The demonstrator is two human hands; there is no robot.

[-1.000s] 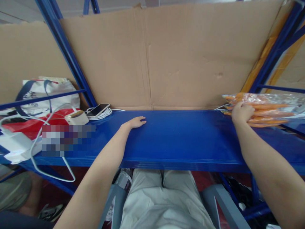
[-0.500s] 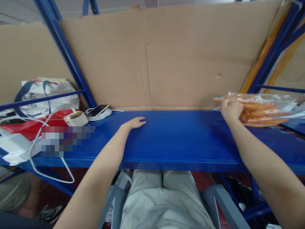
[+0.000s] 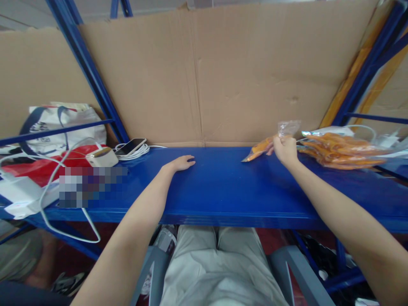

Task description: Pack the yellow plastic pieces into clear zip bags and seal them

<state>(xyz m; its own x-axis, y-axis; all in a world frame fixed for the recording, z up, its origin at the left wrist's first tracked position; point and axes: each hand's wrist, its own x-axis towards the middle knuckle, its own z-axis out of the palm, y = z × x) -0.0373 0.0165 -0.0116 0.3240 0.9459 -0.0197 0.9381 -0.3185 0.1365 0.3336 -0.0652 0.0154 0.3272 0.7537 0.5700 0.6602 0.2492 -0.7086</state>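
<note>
My right hand [image 3: 286, 149] is closed on a clear plastic packet [image 3: 259, 148] with something orange inside. The packet's clear end sticks up above my fist, and its orange part slants down to the left over the shelf. To the right of that hand lies a pile of similar orange packets [image 3: 342, 151] in clear plastic. My left hand [image 3: 182, 163] rests on the blue shelf [image 3: 223, 187] with its fingers stretched out and nothing in them.
Upright cardboard [image 3: 255, 76] backs the shelf, between blue metal posts [image 3: 92, 76]. At left are a phone [image 3: 130, 146] on a coiled white cable, a white charger [image 3: 102, 158], a red bag [image 3: 28, 170] and a white cloth bag [image 3: 66, 127]. Another person's leg [image 3: 21, 255] shows at lower left.
My right hand has moved left from the pile, drawing one orange packet away from it. White cables behind the pile have come into view. My left hand has stayed put.
</note>
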